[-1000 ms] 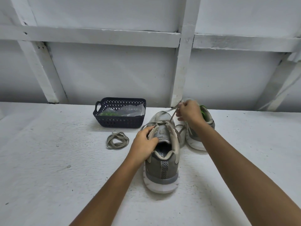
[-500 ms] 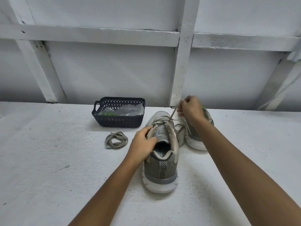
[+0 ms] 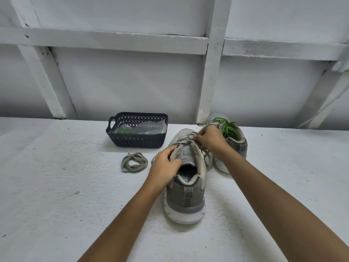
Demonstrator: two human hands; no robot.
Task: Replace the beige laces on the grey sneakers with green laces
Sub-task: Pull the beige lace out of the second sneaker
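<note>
On white painted tabletop (image 3: pixel 56 186), near grey mesh sneaker (image 3: pixel 186 197) sits heel toward camera, partly unlaced. Far grey sneaker (image 3: pixel 236 144) already wears bright green laces (image 3: pixel 227 127), uncovered now as right hand (image 3: pixel 209 138) drops from high pull back to eyelets. Dark latticed plastic basket (image 3: pixel 136 138) holds clear bag, something green inside. Left hand (image 3: pixel 165 163) grips collar, steadying. Right fingers pinch flat beige lace (image 3: pixel 186 141) at crossing; next row coming out, likely. Loose beige lace coil (image 3: pixel 134 162) lies near basket.
</note>
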